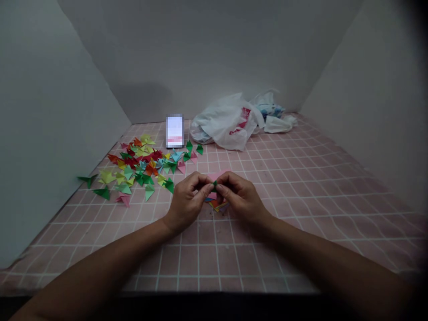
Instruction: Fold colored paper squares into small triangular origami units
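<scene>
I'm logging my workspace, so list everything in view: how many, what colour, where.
folded paper pieces: dozens, mixed colours, heaped left on the mat.
paper stack: one, pink and multicoloured, under the hands.
grid mat: one, pink with white lines, underneath.
blurred rectangular object: one, white and pink, far end.
plastic bag: one, white with red print, far end.
blue-patterned packet: one, blue and white, right of the bag.
walls: three, grey, around the mat.
green paper piece: one, green, pinched between the hands.
left hand: one, bare, at the stack.
right hand: one, bare, at the stack.
</scene>
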A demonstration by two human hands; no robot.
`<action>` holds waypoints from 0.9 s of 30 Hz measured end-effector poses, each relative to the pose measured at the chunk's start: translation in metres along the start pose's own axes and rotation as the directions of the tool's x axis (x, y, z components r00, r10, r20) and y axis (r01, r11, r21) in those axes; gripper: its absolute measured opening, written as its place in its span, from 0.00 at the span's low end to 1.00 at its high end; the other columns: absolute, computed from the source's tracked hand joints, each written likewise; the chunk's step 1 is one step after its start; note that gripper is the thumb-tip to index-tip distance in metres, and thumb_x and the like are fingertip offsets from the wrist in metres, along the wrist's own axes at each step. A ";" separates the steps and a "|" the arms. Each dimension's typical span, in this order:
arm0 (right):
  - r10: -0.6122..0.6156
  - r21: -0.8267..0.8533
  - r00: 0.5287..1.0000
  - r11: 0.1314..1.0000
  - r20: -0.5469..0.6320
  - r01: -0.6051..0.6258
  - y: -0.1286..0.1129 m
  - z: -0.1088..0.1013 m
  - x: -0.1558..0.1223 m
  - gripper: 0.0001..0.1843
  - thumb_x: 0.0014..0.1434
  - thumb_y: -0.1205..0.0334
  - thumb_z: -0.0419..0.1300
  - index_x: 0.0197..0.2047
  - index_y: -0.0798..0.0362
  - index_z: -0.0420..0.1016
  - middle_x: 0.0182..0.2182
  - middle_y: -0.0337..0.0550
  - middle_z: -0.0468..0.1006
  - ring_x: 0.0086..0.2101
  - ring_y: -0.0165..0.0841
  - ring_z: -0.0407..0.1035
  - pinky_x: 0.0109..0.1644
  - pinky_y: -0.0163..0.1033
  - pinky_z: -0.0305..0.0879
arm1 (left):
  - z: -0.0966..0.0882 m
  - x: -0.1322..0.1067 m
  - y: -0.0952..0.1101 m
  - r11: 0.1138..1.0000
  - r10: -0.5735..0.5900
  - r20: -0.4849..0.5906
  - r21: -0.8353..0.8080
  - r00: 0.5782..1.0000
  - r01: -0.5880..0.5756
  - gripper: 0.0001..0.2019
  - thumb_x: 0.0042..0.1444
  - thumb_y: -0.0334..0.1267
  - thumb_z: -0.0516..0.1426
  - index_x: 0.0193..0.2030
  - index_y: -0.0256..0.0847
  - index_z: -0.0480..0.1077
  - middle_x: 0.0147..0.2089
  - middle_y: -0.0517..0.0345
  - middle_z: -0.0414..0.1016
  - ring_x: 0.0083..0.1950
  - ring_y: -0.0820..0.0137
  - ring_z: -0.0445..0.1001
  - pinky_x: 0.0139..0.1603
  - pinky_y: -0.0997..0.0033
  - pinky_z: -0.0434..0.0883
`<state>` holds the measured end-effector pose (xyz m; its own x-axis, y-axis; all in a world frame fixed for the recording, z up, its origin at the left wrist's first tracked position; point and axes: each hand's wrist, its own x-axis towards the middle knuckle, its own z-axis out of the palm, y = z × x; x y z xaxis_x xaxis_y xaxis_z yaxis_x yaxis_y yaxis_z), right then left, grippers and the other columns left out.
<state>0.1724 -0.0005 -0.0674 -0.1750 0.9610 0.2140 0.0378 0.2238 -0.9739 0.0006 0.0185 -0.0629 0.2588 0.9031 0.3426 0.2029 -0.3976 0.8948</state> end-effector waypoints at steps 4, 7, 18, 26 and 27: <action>-0.040 -0.016 0.997 0.999 -0.062 0.039 -0.001 0.000 0.000 0.07 0.63 0.59 0.61 0.35 0.51 0.71 0.23 0.34 0.72 0.24 0.28 0.67 0.30 0.36 0.65 | 0.003 0.000 -0.001 0.994 -0.065 0.008 -0.084 0.998 0.065 0.06 0.59 0.40 0.63 0.38 0.40 0.76 0.34 0.56 0.77 0.36 0.69 0.75 0.38 0.70 0.71; -0.021 0.029 0.996 0.999 -0.089 0.023 0.000 0.000 0.000 0.07 0.64 0.58 0.61 0.35 0.51 0.71 0.23 0.34 0.72 0.24 0.28 0.67 0.30 0.36 0.66 | 0.004 -0.001 0.000 0.978 -0.121 0.007 -0.170 0.993 0.120 0.08 0.57 0.40 0.65 0.38 0.39 0.74 0.34 0.58 0.76 0.35 0.70 0.75 0.37 0.71 0.72; 0.011 0.164 0.998 0.986 -0.067 0.000 0.007 0.002 0.003 0.08 0.60 0.57 0.65 0.39 0.49 0.70 0.24 0.33 0.74 0.25 0.29 0.71 0.31 0.37 0.71 | 0.003 0.000 -0.002 0.996 -0.029 -0.083 -0.090 0.996 0.022 0.04 0.58 0.36 0.64 0.38 0.40 0.75 0.37 0.57 0.77 0.38 0.70 0.76 0.40 0.71 0.72; 0.025 0.177 0.993 0.984 -0.118 -0.004 0.006 0.002 0.003 0.07 0.60 0.59 0.65 0.39 0.50 0.71 0.24 0.33 0.74 0.25 0.28 0.71 0.32 0.37 0.70 | 0.002 -0.002 0.000 0.998 0.065 -0.078 0.011 0.995 -0.064 0.03 0.61 0.35 0.61 0.38 0.41 0.77 0.39 0.55 0.78 0.42 0.67 0.76 0.44 0.69 0.72; 0.019 0.173 0.992 0.985 -0.122 0.003 0.005 0.002 0.002 0.07 0.60 0.60 0.65 0.39 0.50 0.72 0.24 0.33 0.74 0.26 0.28 0.70 0.33 0.37 0.70 | 0.002 -0.002 0.001 0.997 0.072 -0.079 0.019 0.994 -0.070 0.04 0.61 0.35 0.61 0.37 0.41 0.77 0.39 0.54 0.78 0.42 0.67 0.76 0.44 0.69 0.71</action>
<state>0.1698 0.0027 -0.0725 -0.0529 0.9776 0.2036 -0.1332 0.1951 -0.9717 0.0023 0.0160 -0.0628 0.1975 0.8822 0.4274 0.2024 -0.4633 0.8628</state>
